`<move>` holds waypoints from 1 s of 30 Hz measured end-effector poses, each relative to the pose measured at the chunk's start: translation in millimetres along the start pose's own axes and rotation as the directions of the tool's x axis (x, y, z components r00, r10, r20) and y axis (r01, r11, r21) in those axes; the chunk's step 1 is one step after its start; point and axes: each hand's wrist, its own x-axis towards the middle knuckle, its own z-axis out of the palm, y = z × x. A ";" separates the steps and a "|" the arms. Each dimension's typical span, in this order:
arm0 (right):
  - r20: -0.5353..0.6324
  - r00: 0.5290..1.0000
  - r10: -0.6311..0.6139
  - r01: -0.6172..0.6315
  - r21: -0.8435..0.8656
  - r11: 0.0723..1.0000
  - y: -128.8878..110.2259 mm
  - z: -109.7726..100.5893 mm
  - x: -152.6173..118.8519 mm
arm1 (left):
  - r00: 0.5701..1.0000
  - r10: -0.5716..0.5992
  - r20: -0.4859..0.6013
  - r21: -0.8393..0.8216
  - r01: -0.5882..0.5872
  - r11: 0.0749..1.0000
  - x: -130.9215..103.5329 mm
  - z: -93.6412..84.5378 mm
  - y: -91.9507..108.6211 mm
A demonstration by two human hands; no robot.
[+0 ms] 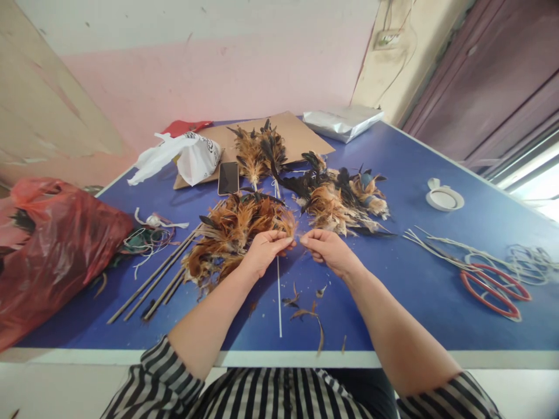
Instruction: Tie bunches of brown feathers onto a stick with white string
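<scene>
Over a blue surface (393, 314) in the head view, left hand (267, 250) at the near right edge of a heap of brown feathers (236, 218), right hand (327, 250) just beside it. Both with thumb and fingers pinched narrow, tips nearly meeting, perhaps on a fine wisp; too small to tell for certain.

Likely very light, soft and springy in the vanes, a little stiffer along the quills, easily bent, frayed or scattered. Best taken by the bare quill ends, without squeezing the plumes.

Close behind the right hand, a second heap of black and tan feathers (327, 206), near enough to snag or mix. Beside and partly under the brown heap, thin sticks (161, 273), liable to roll if nudged. Between the forearms, loose scraps (305, 313) and a thin white strip (279, 302). Farther back, a phone (228, 178) and cardboard (305, 137). Well apart on the right, red-handled scissors (484, 291) among pale cord (533, 262); on the left, a bulky red plastic bag (78, 233).
</scene>
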 end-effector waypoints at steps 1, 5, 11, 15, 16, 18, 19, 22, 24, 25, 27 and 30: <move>-0.011 1.000 -0.012 0.012 -0.047 0.999 -1.0 -0.1 -0.5 | 1.000 0.016 -0.020 0.007 -0.016 1.000 0.4 -0.6 0.2; -0.037 0.998 -0.057 0.046 -0.238 0.970 -6.3 -3.3 -3.1 | 0.986 0.100 -0.134 -0.011 -0.102 0.995 2.7 -5.1 4.2; 0.015 0.997 -0.079 0.078 -0.389 0.918 -10.1 -3.7 -7.0 | 0.981 0.189 0.044 0.128 -0.193 0.973 -1.7 -2.8 8.4; 0.019 0.997 -0.081 0.082 -0.396 0.915 -8.3 -3.9 -6.8 | 0.978 0.175 0.111 0.188 -0.193 0.963 -3.0 1.1 4.4; 0.020 0.997 -0.075 0.077 -0.385 0.920 -7.9 -4.5 -6.4 | 0.981 0.159 0.112 0.189 -0.178 0.966 -2.7 1.6 3.4; 0.023 0.998 -0.056 0.061 -0.352 0.934 -7.7 -5.7 -5.7 | 0.987 0.122 0.108 0.189 -0.141 0.972 -1.8 2.4 1.8; 0.024 0.999 -0.045 0.051 -0.332 0.942 -7.8 -6.0 -5.4 | 0.989 0.103 0.106 0.188 -0.122 0.975 -1.4 2.7 1.2; 0.034 0.999 -0.006 0.015 -0.269 0.963 -7.8 -5.1 -4.8 | 0.993 0.061 0.103 0.196 -0.081 0.977 -1.2 3.1 -0.3; 0.062 0.998 0.015 0.000 -0.220 0.975 -7.3 -3.9 -4.5 | 0.990 0.039 0.134 0.218 -0.068 0.974 -1.8 2.9 -1.7; 0.078 0.997 0.024 -0.009 -0.187 0.982 -6.9 -3.4 -4.3 | 0.987 0.031 0.157 0.230 -0.068 0.971 -2.1 2.7 -2.5; 0.100 0.994 0.049 -0.040 -0.089 0.995 -6.6 -3.2 -3.6 | 0.978 0.022 0.208 0.240 -0.073 0.968 -2.1 2.0 -4.3; 0.107 0.992 0.061 -0.076 0.143 0.987 -8.4 -6.2 -2.4 | 0.983 0.009 0.184 0.164 -0.040 0.986 0.3 -0.1 -5.5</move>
